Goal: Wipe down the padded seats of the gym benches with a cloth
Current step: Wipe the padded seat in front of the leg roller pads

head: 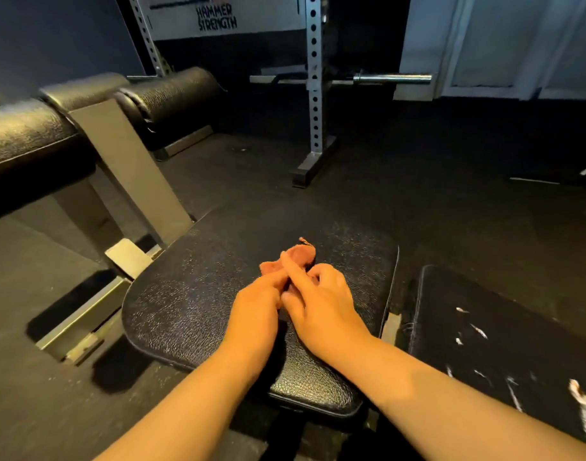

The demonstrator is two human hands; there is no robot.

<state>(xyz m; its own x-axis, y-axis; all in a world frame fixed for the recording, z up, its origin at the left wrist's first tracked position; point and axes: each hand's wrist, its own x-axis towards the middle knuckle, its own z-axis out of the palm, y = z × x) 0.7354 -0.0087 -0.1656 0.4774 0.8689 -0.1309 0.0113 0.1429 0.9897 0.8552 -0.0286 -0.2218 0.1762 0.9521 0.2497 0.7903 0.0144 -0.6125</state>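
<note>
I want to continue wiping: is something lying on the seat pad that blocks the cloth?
Nothing visible does. Both hands, left hand and right hand, hold the small reddish cloth on the black textured leather seat pad, whose surface around is bare.

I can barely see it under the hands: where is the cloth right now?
In the head view, the cloth lies bunched on the black padded seat near the frame's centre, held by the left hand and right hand.

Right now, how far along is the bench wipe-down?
Done: nothing verifiable; no wipe marks show. In hand: left hand and right hand bunch the reddish cloth on the seat pad. Left: that seat, the scuffed back pad, the roller pads.
</note>
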